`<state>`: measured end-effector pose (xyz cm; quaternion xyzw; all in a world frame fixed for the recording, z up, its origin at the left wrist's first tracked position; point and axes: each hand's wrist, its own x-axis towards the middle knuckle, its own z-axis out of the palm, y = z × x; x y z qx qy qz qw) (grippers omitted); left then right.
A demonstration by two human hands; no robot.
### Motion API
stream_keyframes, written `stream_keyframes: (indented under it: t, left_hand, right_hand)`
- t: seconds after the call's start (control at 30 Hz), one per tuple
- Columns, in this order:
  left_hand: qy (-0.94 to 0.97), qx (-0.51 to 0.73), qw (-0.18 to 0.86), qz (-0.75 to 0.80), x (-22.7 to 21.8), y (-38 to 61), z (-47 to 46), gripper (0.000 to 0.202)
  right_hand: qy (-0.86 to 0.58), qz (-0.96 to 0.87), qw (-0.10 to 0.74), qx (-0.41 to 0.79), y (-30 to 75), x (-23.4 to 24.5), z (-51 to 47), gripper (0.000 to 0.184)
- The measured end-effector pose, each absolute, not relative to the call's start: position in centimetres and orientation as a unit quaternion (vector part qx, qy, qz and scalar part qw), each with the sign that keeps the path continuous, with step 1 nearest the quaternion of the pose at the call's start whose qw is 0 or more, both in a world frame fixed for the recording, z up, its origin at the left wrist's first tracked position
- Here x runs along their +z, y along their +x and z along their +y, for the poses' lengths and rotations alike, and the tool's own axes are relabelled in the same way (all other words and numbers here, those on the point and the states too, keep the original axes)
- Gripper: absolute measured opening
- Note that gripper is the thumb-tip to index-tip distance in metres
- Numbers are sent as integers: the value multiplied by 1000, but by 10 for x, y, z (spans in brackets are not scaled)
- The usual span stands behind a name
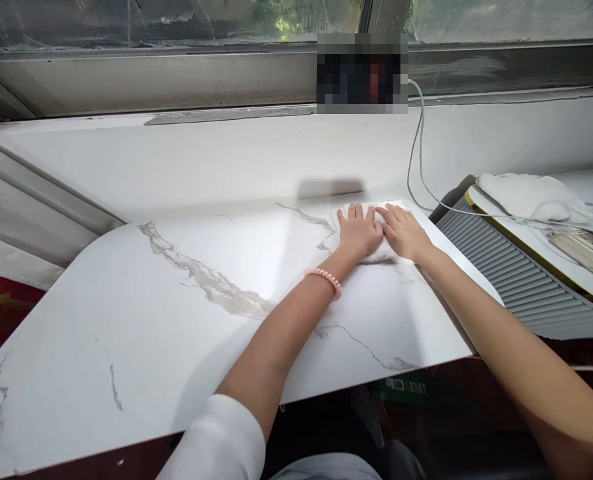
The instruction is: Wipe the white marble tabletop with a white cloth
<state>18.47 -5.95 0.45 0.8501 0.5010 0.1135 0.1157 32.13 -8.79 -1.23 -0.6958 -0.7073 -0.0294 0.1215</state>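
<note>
A white cloth (372, 255) lies on the far right part of a white marble-patterned tabletop (176, 313). My left hand (359, 231) lies flat on the cloth, fingers stretched out and close together, a pink bead bracelet (325, 279) on its wrist. My right hand (402, 232) lies flat beside it on the same cloth, fingers extended, the two hands touching side by side. Most of the cloth is hidden under both palms.
Behind the table runs a white windowsill ledge (201, 160) below a window. A white cable (416, 160) hangs from a blurred device on the sill. To the right stand a grey ribbed unit (516, 280) and another white cloth (531, 195) on a second surface.
</note>
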Motion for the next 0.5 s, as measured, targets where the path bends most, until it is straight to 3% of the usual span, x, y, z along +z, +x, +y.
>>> stream_keyframes:
  t: [0.5]
  left_hand:
    - [900,152,107,395,0,200,-221,56]
  right_hand:
    - [-786,-609,105,-12,336,-13,-283,65]
